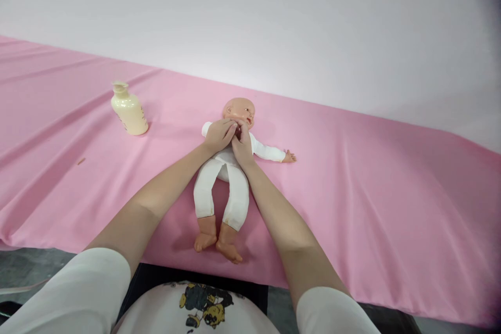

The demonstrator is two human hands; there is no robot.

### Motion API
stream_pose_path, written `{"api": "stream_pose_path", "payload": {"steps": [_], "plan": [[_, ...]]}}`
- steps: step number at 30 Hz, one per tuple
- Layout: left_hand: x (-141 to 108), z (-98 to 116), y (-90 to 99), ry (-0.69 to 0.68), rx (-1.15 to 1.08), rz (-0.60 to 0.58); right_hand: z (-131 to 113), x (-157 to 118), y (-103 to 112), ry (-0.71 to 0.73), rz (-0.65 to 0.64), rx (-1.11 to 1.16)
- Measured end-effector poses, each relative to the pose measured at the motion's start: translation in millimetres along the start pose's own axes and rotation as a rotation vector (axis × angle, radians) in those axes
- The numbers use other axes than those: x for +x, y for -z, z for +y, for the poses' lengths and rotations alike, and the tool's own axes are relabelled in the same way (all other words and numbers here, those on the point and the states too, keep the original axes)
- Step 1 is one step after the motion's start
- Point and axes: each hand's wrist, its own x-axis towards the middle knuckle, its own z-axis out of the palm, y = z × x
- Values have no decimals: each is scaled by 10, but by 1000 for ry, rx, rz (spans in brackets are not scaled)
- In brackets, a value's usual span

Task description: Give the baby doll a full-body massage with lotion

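A baby doll (226,156) with a bare head and a white cloth body lies on its back on the pink cloth. Its head is turned to the right and its feet point towards me. My left hand (220,134) rests on the upper chest, just below the chin, with its fingers stretched out. Beside it, my right hand (243,144) lies on the other side of the chest, fingers extended, though partly hidden. The two hands touch or nearly touch at the middle. One doll arm (270,153) reaches out to the right.
A cream-coloured pump bottle (130,110) stands upright to the left. A small brownish stick-like piece (81,161) lies nearer to me. The pink cloth (376,203) covers the table, with folds and a front edge close to my body. A white wall (250,21) rises behind.
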Motion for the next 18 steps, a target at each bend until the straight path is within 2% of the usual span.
{"api": "stream_pose_path", "payload": {"steps": [6,12,18], "plan": [[4,-3,9,6,-20,-7,8,1,-3,-11,-22,15],[22,-37,-60,3,114,-23,-38,7,-5,15,43,-29],[24,-33,-69,10,93,-20,-21,5,2,8,47,-26]]}}
